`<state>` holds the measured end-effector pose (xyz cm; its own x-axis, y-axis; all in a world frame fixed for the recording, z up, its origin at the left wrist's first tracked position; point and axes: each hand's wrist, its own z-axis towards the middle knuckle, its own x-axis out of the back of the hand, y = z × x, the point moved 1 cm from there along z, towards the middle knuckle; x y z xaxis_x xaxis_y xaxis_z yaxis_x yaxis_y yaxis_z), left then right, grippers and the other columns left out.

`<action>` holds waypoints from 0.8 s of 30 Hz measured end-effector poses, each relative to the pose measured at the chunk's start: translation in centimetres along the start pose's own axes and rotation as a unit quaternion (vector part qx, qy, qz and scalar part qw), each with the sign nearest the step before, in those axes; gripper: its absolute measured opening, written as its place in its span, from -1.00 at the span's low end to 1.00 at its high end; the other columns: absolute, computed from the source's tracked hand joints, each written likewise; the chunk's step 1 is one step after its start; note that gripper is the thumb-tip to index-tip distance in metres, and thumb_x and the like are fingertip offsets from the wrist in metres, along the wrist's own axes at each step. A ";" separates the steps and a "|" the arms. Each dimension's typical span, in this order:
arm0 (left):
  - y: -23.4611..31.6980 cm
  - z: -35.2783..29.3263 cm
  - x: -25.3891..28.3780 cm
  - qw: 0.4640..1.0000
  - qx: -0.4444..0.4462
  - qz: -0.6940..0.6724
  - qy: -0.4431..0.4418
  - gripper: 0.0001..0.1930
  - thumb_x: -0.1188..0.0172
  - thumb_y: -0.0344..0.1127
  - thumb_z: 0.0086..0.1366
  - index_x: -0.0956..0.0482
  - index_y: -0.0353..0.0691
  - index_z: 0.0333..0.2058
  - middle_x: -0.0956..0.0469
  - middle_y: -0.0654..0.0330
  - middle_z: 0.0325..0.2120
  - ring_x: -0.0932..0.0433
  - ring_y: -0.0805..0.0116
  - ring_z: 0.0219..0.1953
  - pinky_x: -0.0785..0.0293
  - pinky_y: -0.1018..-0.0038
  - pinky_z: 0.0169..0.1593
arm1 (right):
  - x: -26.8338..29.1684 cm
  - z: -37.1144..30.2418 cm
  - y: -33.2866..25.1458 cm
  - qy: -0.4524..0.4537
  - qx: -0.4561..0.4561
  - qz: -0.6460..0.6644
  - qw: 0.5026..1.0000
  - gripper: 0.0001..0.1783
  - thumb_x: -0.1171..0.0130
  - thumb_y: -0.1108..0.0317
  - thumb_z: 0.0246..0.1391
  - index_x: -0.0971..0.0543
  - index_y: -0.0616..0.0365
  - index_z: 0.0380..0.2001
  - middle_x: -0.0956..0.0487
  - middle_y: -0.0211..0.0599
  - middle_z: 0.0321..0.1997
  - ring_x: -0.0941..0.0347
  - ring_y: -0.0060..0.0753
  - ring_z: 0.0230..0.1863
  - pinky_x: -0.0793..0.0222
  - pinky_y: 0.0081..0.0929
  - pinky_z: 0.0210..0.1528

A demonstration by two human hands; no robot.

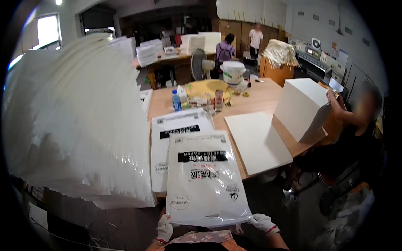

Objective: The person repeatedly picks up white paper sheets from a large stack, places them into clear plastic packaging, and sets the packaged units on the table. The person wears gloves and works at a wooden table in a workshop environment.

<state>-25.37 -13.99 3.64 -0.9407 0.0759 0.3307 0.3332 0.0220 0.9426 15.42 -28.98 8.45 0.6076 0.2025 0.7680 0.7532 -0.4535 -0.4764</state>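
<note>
Left hand (164, 229), lower centre of the frame: white knitted glove, red cuff edge; pinches one near corner of a flat rectangular package (205, 184). Right hand (263, 223), likewise gloved: grasps the opposite near corner. Package at lower centre: glossy, creased clear film over white, black printed band. Partly hidden behind it, a similar package (159, 167). At left, tall bulging stack (79, 125), shiny, film-wrapped. Right of centre, smooth white sheets (259, 144) and squared white block (299, 104) on pale wood-toned table (256, 99).
</note>
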 end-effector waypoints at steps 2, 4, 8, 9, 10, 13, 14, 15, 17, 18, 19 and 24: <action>1.4 1.6 -0.3 0.991 -0.133 0.005 -0.025 -0.86 0.14 -0.61 0.11 -0.40 -0.34 -0.40 -0.40 0.17 -0.48 -0.38 0.37 -0.40 -0.37 0.47 -0.22 | 0.0 3.2 3.0 -0.075 -0.063 0.187 0.977 -0.68 -0.09 0.08 0.07 -0.63 0.10 -0.43 -0.60 -0.35 -0.43 -0.51 -0.45 -0.32 -0.42 -0.44 -0.28; 6.1 4.2 -1.0 0.969 -0.245 0.003 -0.037 -0.87 0.14 -0.62 0.09 -0.39 -0.32 -0.44 -0.44 0.19 -0.45 -0.41 0.39 -0.38 -0.37 0.51 -0.24 | -0.2 6.5 1.5 0.160 0.020 0.639 0.752 -0.74 -0.13 0.22 0.09 -0.59 0.20 -0.32 -0.58 -0.26 -0.37 -0.49 -0.44 -0.36 -0.42 -0.56 -0.27; 26.7 7.6 -1.8 0.876 -0.440 0.010 -0.198 -0.97 0.01 -0.51 0.07 -0.33 -0.32 -0.49 -0.29 0.08 -0.49 -0.28 0.13 -0.44 -0.29 0.33 -0.32 | -7.1 14.0 -0.5 -0.068 0.083 0.710 0.696 -0.71 -0.12 0.36 0.09 -0.55 0.33 -0.17 -0.57 -0.25 -0.22 -0.50 -0.45 -0.26 -0.45 -0.53 -0.18; 29.8 7.8 -1.4 0.849 -0.477 0.014 -0.228 -0.96 0.01 -0.53 0.03 -0.31 -0.30 -0.51 -0.32 0.07 -0.47 -0.35 0.13 -0.40 -0.32 0.33 -0.29 | -5.9 12.9 -3.4 -0.107 0.125 0.707 0.687 -0.70 -0.10 0.39 0.10 -0.53 0.34 -0.13 -0.57 -0.25 -0.19 -0.51 -0.42 -0.23 -0.45 -0.52 -0.14; 32.5 6.2 0.1 0.849 -0.479 0.018 -0.220 -0.94 0.05 -0.57 0.01 -0.30 -0.27 -0.54 -0.36 0.08 -0.45 -0.40 0.15 -0.36 -0.34 0.37 -0.27 | -7.2 14.0 -5.0 -0.005 0.161 0.694 0.702 -0.71 -0.09 0.40 0.11 -0.53 0.32 -0.11 -0.57 -0.21 -0.17 -0.51 -0.40 -0.17 -0.45 -0.52 -0.10; 39.8 2.0 5.4 0.795 -0.555 0.008 -0.245 -0.79 0.02 -0.74 -0.14 -0.36 -0.27 -0.55 -0.39 0.11 -0.43 -0.43 0.20 -0.38 -0.36 0.45 -0.31 | -0.2 13.3 -14.9 -0.040 0.315 0.694 0.647 -0.66 -0.04 0.30 0.18 -0.49 0.25 -0.04 -0.56 -0.40 -0.25 -0.43 -0.68 -0.37 -0.36 -0.73 -0.35; 42.3 0.7 7.3 0.743 -0.637 0.030 -0.202 -0.75 0.02 -0.78 -0.18 -0.40 -0.27 -0.54 -0.41 0.15 -0.45 -0.44 0.23 -0.39 -0.38 0.45 -0.33 | 2.4 14.5 -16.8 -0.034 0.366 0.631 0.683 -0.65 -0.02 0.28 0.19 -0.48 0.24 -0.02 -0.55 -0.44 -0.27 -0.39 -0.73 -0.41 -0.31 -0.76 -0.40; 43.9 -0.7 9.3 0.754 -0.634 0.034 -0.168 -0.81 -0.01 -0.71 -0.11 -0.41 -0.24 -0.57 -0.42 0.17 -0.47 -0.44 0.28 -0.40 -0.38 0.46 -0.35 | 5.1 15.9 -18.7 -0.026 0.414 0.564 0.714 -0.63 -0.01 0.25 0.21 -0.47 0.23 0.00 -0.54 -0.49 -0.30 -0.34 -0.78 -0.45 -0.26 -0.80 -0.46; 46.3 1.0 14.2 0.668 -0.741 0.059 0.033 -0.95 -0.01 -0.47 0.11 -0.38 -0.18 -0.51 -0.38 0.24 -0.47 -0.39 0.41 -0.44 -0.36 0.51 -0.38 | 12.8 14.1 -25.4 0.000 0.455 0.550 0.700 -0.63 -0.03 0.24 0.19 -0.49 0.23 -0.02 -0.52 -0.51 -0.32 -0.33 -0.76 -0.44 -0.25 -0.78 -0.44; 48.4 0.6 16.0 0.681 -0.717 0.007 0.149 -0.92 0.03 -0.35 0.21 -0.37 -0.16 -0.46 -0.32 0.29 -0.50 -0.37 0.45 -0.45 -0.35 0.52 -0.38 | 17.2 12.8 -28.2 0.026 0.478 0.540 0.692 -0.63 -0.04 0.23 0.18 -0.50 0.22 -0.02 -0.51 -0.52 -0.33 -0.32 -0.75 -0.44 -0.25 -0.77 -0.44; 50.9 -1.6 18.7 0.691 -0.673 -0.019 0.262 -0.84 0.08 -0.24 0.32 -0.35 -0.15 -0.40 -0.26 0.33 -0.53 -0.34 0.50 -0.45 -0.35 0.54 -0.38 | 20.6 11.0 -33.0 0.021 0.514 0.538 0.668 -0.63 -0.04 0.23 0.17 -0.51 0.22 -0.03 -0.50 -0.52 -0.34 -0.31 -0.73 -0.43 -0.24 -0.76 -0.43; 57.8 -2.3 32.5 0.657 -0.703 -0.201 0.186 -0.84 0.08 -0.48 0.25 -0.45 -0.32 -0.24 -0.51 0.09 -0.23 -0.52 0.29 -0.23 -0.52 0.35 -0.02 | 30.0 2.5 -50.8 -0.170 0.570 0.559 0.577 -0.66 -0.12 0.22 0.11 -0.56 0.21 -0.11 -0.54 -0.43 -0.31 -0.42 -0.64 -0.32 -0.34 -0.71 -0.39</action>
<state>-36.85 -12.59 69.03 -0.9723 0.0910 -0.2151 -0.0893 -0.9958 -0.0175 -4.03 2.27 54.60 0.7424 0.5834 -0.3295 -0.6003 0.3609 -0.7137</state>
